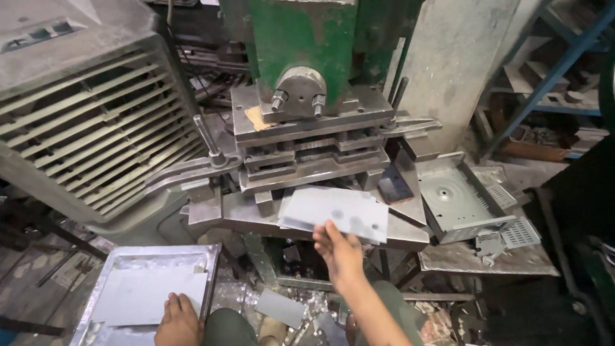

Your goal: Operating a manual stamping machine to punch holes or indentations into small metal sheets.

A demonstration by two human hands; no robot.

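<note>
Nearest the camera, the person's left hand (178,320) lies flat, fingers released, on a stack of plain grey sheet-metal blanks (148,296). The stack sits in one shallow, shiny rectangular metal tray (96,296) at knee height, within easy reach; how many blanks it holds cannot be told. Small metal offcuts (282,309) litter the floor between the knees. Further out, the right hand (339,251) pinches the near edge of one flat grey metal sheet (334,213), its grip clenched on it, holding it level over the steel bed (410,236) of a green, heavy power press (307,38). Two bolts show on the ram's rounded clamp (298,93). Right of the bed rests one perforated, folded grey metal chassis (462,202).
</note>
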